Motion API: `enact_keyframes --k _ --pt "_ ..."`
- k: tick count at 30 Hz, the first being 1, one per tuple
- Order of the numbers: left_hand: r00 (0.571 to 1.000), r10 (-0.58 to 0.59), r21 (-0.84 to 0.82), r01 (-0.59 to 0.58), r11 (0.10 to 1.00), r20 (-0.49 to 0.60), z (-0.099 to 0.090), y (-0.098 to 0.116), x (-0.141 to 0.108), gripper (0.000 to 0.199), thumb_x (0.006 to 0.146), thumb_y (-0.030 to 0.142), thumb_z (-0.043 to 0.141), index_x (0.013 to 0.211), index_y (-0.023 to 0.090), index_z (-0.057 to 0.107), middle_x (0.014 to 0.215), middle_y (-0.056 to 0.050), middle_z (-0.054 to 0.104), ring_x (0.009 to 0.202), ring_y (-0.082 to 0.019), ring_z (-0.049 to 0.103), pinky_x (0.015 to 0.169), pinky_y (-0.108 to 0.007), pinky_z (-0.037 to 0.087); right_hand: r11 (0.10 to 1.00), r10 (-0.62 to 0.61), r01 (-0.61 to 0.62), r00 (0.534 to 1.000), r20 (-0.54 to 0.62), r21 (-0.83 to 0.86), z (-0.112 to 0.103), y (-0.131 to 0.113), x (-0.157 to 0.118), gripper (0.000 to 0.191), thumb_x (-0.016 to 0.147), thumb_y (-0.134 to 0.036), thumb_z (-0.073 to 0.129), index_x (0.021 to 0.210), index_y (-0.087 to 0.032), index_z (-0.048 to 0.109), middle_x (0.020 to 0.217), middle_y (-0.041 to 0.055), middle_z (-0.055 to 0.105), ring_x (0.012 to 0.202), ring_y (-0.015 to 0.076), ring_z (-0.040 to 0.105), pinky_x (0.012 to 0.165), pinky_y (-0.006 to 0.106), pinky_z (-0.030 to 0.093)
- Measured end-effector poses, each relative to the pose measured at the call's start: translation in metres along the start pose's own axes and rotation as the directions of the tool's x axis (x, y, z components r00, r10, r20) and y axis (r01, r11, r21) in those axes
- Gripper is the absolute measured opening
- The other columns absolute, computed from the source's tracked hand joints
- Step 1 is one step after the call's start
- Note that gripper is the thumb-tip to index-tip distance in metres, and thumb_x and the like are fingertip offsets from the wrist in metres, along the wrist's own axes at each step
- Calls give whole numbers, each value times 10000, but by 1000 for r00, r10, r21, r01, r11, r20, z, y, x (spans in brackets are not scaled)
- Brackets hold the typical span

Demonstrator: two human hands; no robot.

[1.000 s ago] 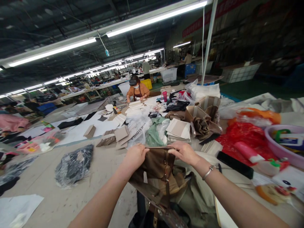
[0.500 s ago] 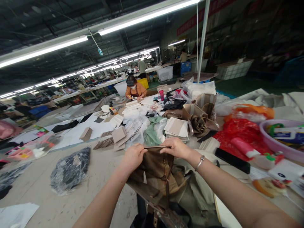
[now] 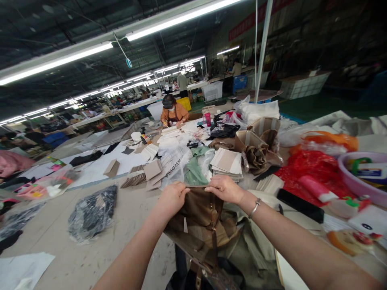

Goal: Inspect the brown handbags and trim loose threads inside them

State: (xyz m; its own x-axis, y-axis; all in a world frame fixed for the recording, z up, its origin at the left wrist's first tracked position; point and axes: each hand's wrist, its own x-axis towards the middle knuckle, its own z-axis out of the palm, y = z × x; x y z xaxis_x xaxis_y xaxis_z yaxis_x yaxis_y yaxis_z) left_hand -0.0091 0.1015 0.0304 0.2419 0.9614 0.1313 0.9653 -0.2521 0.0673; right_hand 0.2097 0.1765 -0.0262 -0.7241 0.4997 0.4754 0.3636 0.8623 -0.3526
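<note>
A brown fabric bag [image 3: 201, 213] with a dark strap hangs between my hands at the table's near edge. My left hand [image 3: 175, 197] pinches the left end of its top edge. The right end of that edge is gripped by my right hand [image 3: 225, 188], whose wrist wears a silver bracelet. Below the bag lies olive-green fabric [image 3: 252, 249], with black straps under it. Just beyond my right hand is a stack of beige-and-white panels [image 3: 226, 161].
Clear plastic wraps a dark bundle [image 3: 93, 213] at left. A black phone [image 3: 300, 205], a red plastic bag [image 3: 311, 173] and a purple basin [image 3: 346, 169] lie at right. Across the table sits a person in orange [image 3: 178, 110]. Brown bags [image 3: 250, 141] stand beyond the stack.
The camera view has shifted slightly, so the background sits a little differently. Both hands keep their hold on the bag's top edge, nearly in the same place.
</note>
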Motion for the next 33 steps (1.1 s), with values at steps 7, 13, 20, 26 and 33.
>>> enact_keyframes --k 7,13,20,26,33 --pt "999 -40 2 40 999 13 -2 4 2 238 860 272 467 693 158 593 714 -41 606 690 -141 554 643 -244 378 994 -51 60 994 100 -92 -12 0 1 408 862 -520 418 902 -176 634 729 51 596 748 166 527 702 275 365" --pt "998 -51 10 50 999 21 -1 2 2 243 859 282 461 705 158 602 728 -47 616 709 -153 565 668 -256 397 989 -26 40 995 92 -145 -13 -14 13 411 918 -436 346 788 -176 637 699 50 591 715 153 514 682 267 342" --pt "995 -89 6 89 996 43 -3 3 5 254 853 299 469 704 153 614 739 -58 635 731 -168 581 691 -267 417 983 11 4 997 82 -181 -8 -13 13 480 918 -459 318 683 -164 616 662 59 584 674 152 509 663 271 340" --pt "994 -97 -6 97 995 57 -3 5 7 251 851 305 477 724 150 628 745 -62 640 731 -168 589 689 -269 428 973 87 -40 977 196 -229 -20 -23 24 526 812 -629 400 1022 -209 636 784 69 655 762 201 574 674 285 365" --pt "994 -103 -85 105 991 32 -1 -2 4 289 815 393 527 716 157 662 758 -55 670 743 -168 600 692 -264 428 948 122 -52 971 206 -314 -5 -35 45 393 914 -400 355 738 -177 627 736 74 638 705 180 577 616 270 356"
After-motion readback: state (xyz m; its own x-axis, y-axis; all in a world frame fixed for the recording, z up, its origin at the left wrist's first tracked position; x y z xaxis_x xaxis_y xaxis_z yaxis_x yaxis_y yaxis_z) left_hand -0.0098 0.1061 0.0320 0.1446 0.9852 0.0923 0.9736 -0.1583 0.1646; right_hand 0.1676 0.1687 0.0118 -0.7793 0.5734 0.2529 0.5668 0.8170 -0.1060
